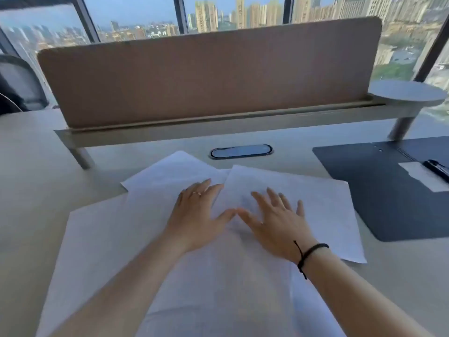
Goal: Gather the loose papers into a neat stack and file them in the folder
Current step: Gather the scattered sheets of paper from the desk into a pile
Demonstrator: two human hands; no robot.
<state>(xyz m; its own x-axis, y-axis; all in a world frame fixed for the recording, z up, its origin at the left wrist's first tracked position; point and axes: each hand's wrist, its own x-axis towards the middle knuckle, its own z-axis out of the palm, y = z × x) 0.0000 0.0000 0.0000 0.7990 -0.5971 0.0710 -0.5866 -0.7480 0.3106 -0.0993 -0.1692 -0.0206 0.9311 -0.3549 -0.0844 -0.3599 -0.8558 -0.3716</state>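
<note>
Several loose white papers (pixel 104 239) lie spread and overlapping on the desk in front of me, at different angles. My left hand (pixel 196 215) rests flat on them with fingers apart, a ring on one finger. My right hand (pixel 277 224) lies flat beside it on the right-hand sheet (pixel 325 205), fingers spread, a black cord around the wrist. The two thumbs almost touch. A dark blue folder (pixel 371 190) lies open at the right, with a metal clip (pixel 437 169) and a white slip (pixel 422 176) on it.
A brown divider panel (pixel 209 76) on a raised shelf (pixel 170 135) closes off the back of the desk. An oval cable port (pixel 240 152) sits just beyond the papers. A round grey stand (pixel 408 93) is at the back right, a chair (pixel 19 81) at far left.
</note>
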